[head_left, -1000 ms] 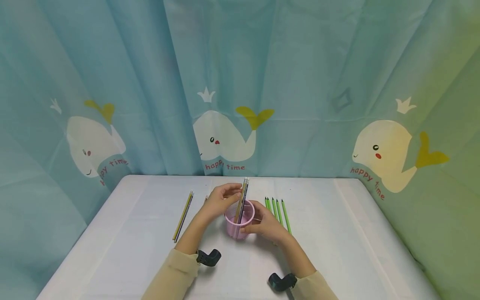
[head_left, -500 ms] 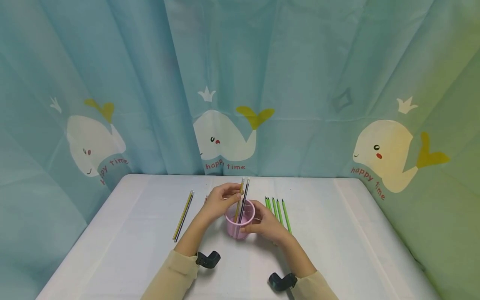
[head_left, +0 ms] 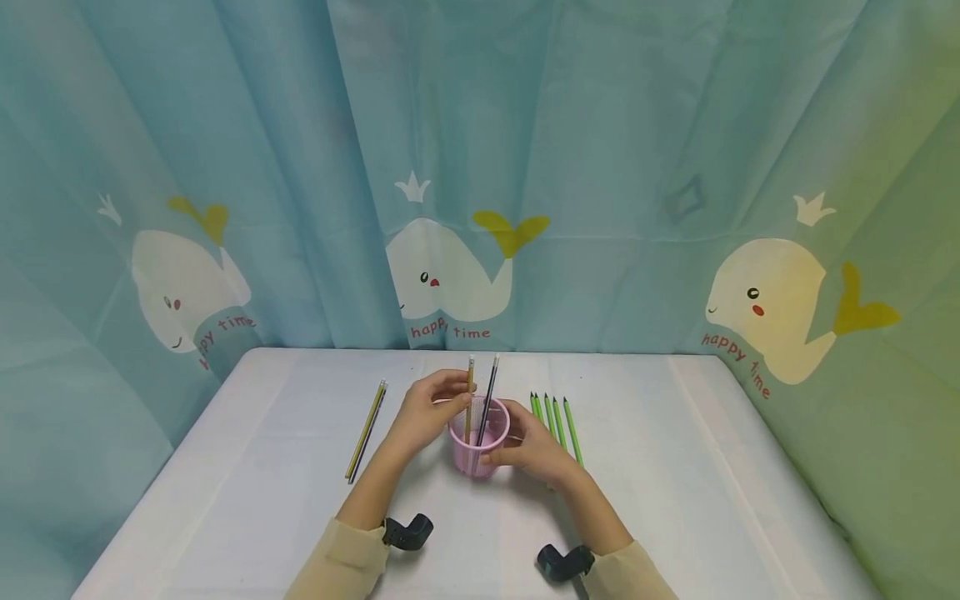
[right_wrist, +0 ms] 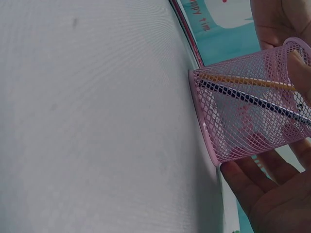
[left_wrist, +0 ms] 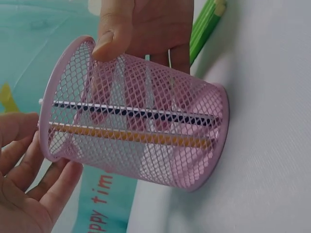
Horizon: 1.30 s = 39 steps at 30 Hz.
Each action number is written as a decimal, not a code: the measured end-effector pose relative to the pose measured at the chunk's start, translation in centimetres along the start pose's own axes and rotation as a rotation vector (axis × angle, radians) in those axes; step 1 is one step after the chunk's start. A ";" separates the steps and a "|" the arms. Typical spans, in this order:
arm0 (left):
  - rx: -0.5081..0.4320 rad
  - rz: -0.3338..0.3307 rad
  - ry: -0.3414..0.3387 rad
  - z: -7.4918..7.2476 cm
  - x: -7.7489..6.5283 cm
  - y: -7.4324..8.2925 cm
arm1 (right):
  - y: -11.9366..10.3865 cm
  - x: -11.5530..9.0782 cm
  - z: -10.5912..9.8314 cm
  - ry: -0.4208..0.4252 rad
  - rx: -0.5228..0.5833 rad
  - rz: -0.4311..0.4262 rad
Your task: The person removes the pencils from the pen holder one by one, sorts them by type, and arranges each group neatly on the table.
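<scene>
A pink mesh pencil cup stands upright in the middle of the table. My right hand grips its right side, thumb at the front and fingers behind. Two pencils stand in the cup: a yellow one to the left and a dark-striped one leaning right. Near the cup's rim, my left hand pinches the upper part of the yellow pencil. Through the mesh in the left wrist view, the yellow pencil and the dark pencil reach down to the bottom of the cup.
Left of the left forearm lie a yellow and a dark pencil side by side. Several green pencils lie in a row behind and right of the right hand. A blue curtain with whale prints hangs behind the white table.
My left hand has moved the yellow pencil's top leftward, away from the dark pencil, so the two now stand apart in the cup. The right hand and cup have stayed put.
</scene>
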<state>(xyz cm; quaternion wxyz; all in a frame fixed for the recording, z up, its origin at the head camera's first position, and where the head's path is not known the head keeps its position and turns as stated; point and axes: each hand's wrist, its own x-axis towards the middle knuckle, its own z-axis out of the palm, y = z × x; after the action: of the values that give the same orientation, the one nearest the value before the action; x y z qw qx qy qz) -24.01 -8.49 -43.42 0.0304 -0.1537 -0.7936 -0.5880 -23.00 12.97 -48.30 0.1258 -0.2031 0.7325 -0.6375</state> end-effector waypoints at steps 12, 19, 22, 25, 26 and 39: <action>-0.011 -0.003 0.027 -1.1 -1.2 -0.1 | 0.4 -0.1 0.1 -0.002 -0.016 0.013; -0.048 0.021 0.016 -1.2 -1.4 -0.1 | 0.3 -0.1 0.1 -0.005 0.014 0.009; -0.058 0.019 0.018 -1.2 -1.4 0.0 | 0.2 -0.1 0.1 -0.009 0.017 0.001; -0.058 0.011 0.033 -1.4 -1.4 0.2 | 0.2 -0.1 0.0 -0.011 0.015 0.000; -0.053 0.008 0.038 -1.5 -1.4 0.2 | 0.2 0.0 0.1 -0.009 0.012 0.002; -0.135 0.020 0.054 -2.8 -1.4 0.5 | 0.0 0.0 0.0 0.007 -0.009 0.021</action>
<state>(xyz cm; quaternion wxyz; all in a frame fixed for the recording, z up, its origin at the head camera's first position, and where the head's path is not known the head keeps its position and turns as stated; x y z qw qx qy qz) -22.94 -11.31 -42.37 0.0472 -0.1473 -0.7495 -0.6437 -23.00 12.95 -48.28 0.1289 -0.1939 0.7378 -0.6336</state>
